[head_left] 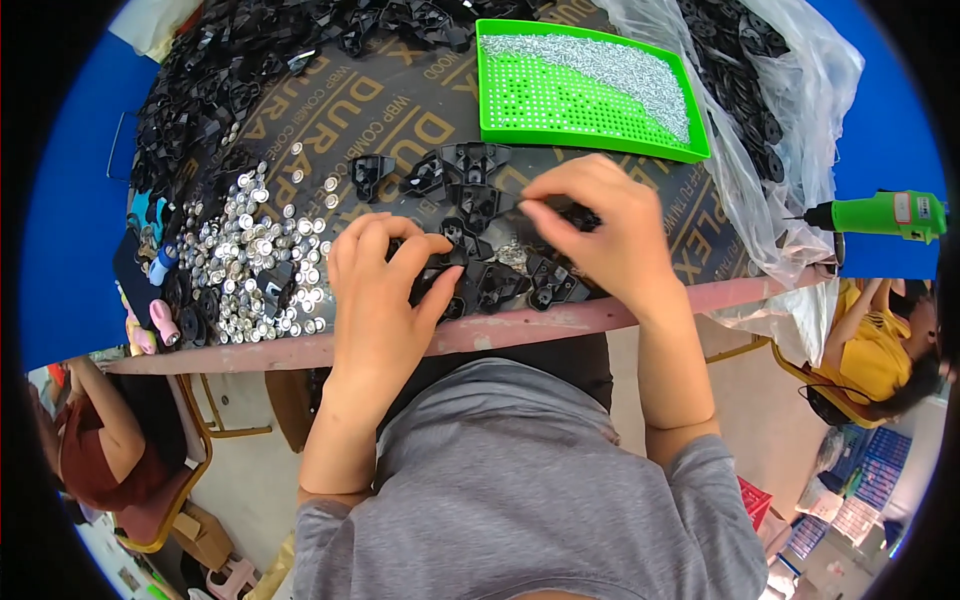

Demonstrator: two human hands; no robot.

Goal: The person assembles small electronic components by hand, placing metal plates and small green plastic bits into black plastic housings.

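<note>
Gripped a black plastic part point(427, 284) in the left hand point(378, 285), near the front edge of the worktop point(335, 105). Bent the right hand point(612, 228) by loose black pieces point(476, 202), with thumb and forefinger close together and anything between them too small to tell. Had silvery round caps point(262, 247) strewn toward the left front corner, a green tray point(590, 145) of small metal pieces point(645, 85) near the far edge, and clear plastic sheeting point(822, 105) with dark round parts point(748, 100) along the right edge.

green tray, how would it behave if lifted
The green tray probably keeps its shape, given its raised walls. It may feel heavier toward its far right, where small silvery pieces are heaped; these look loose and could slide.
</note>
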